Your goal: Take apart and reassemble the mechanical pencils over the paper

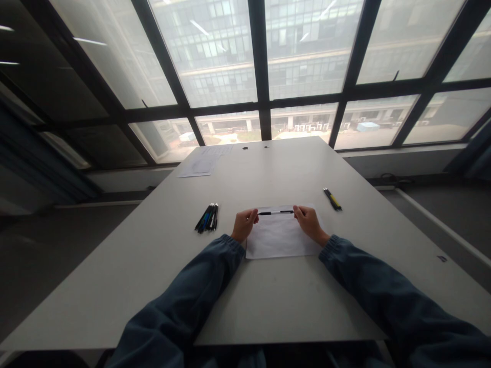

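Observation:
A pen with a clear barrel and dark ends is stretched level between my two hands. My left hand is closed on one end of it, and my right hand pinches the other end. Below the pen lies a white sheet of paper on the table. To the left of my left hand rests a bunch of several dark pens, one with blue on it. Beyond my right hand are dark pens with a yellow part, lying close together.
The white table reaches toward large windows. More papers lie at its far left. Small dark items sit near the far edge, and a small dark mark or scrap is near the right edge.

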Available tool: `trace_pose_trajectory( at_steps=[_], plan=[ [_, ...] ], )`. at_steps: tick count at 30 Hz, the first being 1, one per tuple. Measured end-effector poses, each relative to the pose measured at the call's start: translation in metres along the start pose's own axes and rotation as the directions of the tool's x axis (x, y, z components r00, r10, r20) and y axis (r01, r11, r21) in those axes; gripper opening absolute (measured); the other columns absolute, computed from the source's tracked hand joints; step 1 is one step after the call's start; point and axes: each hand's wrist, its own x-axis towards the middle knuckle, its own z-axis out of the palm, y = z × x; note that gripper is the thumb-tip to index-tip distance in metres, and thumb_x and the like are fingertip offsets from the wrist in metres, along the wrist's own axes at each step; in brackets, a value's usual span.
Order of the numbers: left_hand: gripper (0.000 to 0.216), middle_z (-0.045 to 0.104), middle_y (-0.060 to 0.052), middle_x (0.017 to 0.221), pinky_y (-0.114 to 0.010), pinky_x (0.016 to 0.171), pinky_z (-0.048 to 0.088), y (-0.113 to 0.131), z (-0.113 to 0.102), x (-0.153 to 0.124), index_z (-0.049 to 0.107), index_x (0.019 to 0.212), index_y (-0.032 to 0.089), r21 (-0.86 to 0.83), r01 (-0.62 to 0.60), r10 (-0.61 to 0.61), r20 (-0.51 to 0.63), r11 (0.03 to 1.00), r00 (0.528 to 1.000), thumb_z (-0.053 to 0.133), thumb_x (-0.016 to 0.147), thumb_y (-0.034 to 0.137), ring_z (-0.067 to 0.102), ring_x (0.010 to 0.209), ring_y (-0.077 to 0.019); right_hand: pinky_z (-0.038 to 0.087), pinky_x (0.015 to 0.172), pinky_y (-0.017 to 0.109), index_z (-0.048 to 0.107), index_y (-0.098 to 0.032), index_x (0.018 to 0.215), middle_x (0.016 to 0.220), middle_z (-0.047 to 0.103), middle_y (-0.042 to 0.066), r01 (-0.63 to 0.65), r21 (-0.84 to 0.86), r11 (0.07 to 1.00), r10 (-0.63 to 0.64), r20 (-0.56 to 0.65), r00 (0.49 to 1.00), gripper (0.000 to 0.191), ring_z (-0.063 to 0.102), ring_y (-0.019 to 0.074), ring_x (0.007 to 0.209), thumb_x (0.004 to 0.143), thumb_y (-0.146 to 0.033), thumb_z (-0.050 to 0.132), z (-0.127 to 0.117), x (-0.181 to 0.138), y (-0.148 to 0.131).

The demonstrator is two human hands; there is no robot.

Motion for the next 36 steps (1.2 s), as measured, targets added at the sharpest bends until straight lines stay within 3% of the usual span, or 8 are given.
trace_pose_trajectory(
  at_steps=[25,33,36],
  plan=[
    [0.052,0.059,-0.001,0.056,-0.025,0.058,0.041,-0.0017,0.0012,0.0006,0.061,0.059,0.016,-0.032,-0.005,0.005,-0.007,0.999,1.000,0.046,0.094,0.051,0.054,0.055,-0.0123,0.029,0.047,0.025,0.051,-0.019,0.055,0.045,0.042,-0.003,-0.019,0.042,0.999,0.018,0.012,1.000,0.050,0.040,0.0121,0.045,0.092,-0.052,0.045,0.0013,-0.0001,0.0022],
    [0.040,0.062,-0.002,0.066,-0.024,0.060,0.045,0.0019,0.0012,0.0018,0.065,0.069,0.017,-0.030,-0.033,0.032,-0.026,0.999,0.999,0.054,0.091,0.048,0.055,0.060,-0.0123,0.037,0.051,0.025,0.052,-0.019,0.057,0.048,0.051,-0.002,-0.024,0.110,0.994,0.025,-0.006,1.000,0.045,0.046,0.0118,0.048,0.091,-0.049,0.050,-0.0004,0.0003,-0.0055],
    [0.032,0.064,-0.002,0.071,-0.024,0.060,0.046,0.0009,0.0015,0.0017,0.067,0.077,0.017,-0.043,-0.046,0.045,-0.030,0.998,0.999,0.058,0.089,0.045,0.055,0.059,-0.0116,0.042,0.052,0.025,0.059,-0.018,0.065,0.055,0.058,0.000,-0.055,0.220,0.974,0.054,0.010,0.998,0.039,0.052,0.0126,0.051,0.088,-0.049,0.056,0.0003,0.0017,-0.0057]
  ],
)
